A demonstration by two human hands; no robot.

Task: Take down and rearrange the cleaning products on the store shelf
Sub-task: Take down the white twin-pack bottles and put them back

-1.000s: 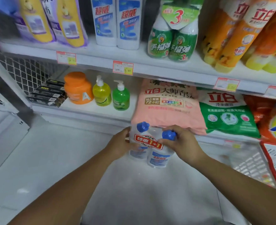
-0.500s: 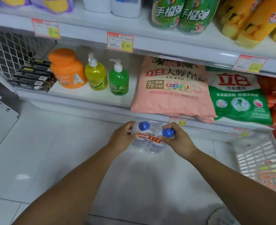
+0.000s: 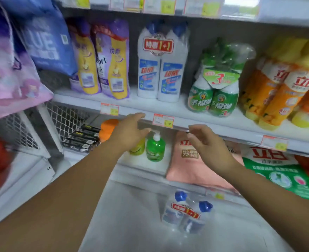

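Observation:
A wrapped twin pack of white bottles with blue caps (image 3: pixel 185 213) stands on the white floor below the shelves, with no hand on it. A second twin pack of the same kind (image 3: pixel 161 64) stands on the middle shelf (image 3: pixel 186 119). My left hand (image 3: pixel 130 131) and my right hand (image 3: pixel 206 142) are raised in front of that shelf's edge, below the shelved pack. Both hold nothing and their fingers are loosely spread.
Purple and yellow refill bags (image 3: pixel 102 59) stand left of the shelved pack, a green triple pack (image 3: pixel 215 88) and orange bottles (image 3: pixel 277 88) to its right. On the lower shelf are a green pump bottle (image 3: pixel 155 148), an orange tub (image 3: pixel 107 129), black boxes (image 3: pixel 82 139) and a pink bag (image 3: pixel 195 168).
Both hands have let go of the twin pack, which now stands on the floor. The hands have risen to the middle shelf's edge and the view has tilted up.

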